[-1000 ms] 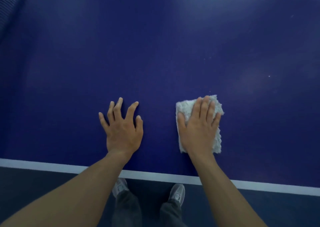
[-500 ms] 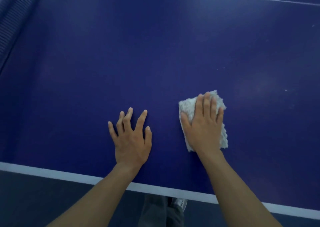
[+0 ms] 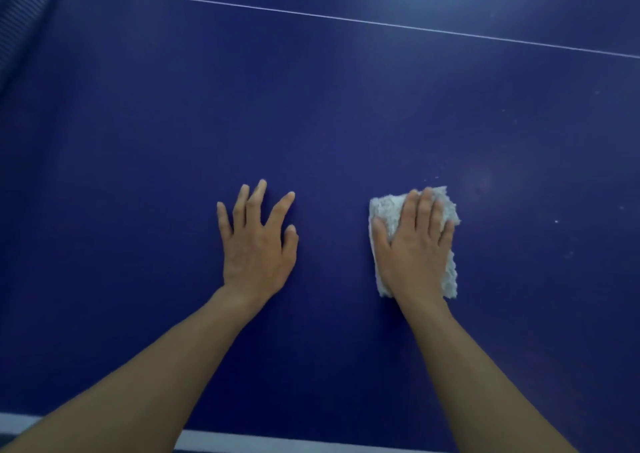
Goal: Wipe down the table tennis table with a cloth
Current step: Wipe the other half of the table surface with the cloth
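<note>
1. Cloth (image 3: 388,210): white, nubby, folded to a small pad, lying flat on the blue table (image 3: 311,106) near the person's edge, right of centre in view.
2. Right hand (image 3: 414,244): flat on top of the cloth, palm down, fingers together and extended, pinning it to the surface rather than gripping it. Cloth shows past the fingertips, beside the thumb and along the little-finger side.
3. Left hand (image 3: 258,241): empty, fingers spread, palm flat on the bare table, apart from the cloth. Judged to be a brace for leaning forward.
4. Step in hand, as judged: a wiping stroke away from the body across this half of the table. Much surface ahead is not shown to be wiped.
5. Pale specks (image 3: 556,221) lie to the right of the cloth, and more just beyond its far edge. A faint smudge (image 3: 481,180) sits close by. Strokes should take these in.
6. To do it well: keep the palm weight even so the whole pad bears down, not just the fingertips. Keep the far edge of the cloth ahead of the fingers, so skin does not drag on the table.
7. Overlap each pass with the last. Work toward the thin white line (image 3: 346,19) farther out.
8. Risk, as judged: the pad may bunch or unfold under a fast push. Slower strokes should hold it flat.
9. Net (image 3: 20,12) at far left appears ribbed; strokes should stop short of it.
</note>
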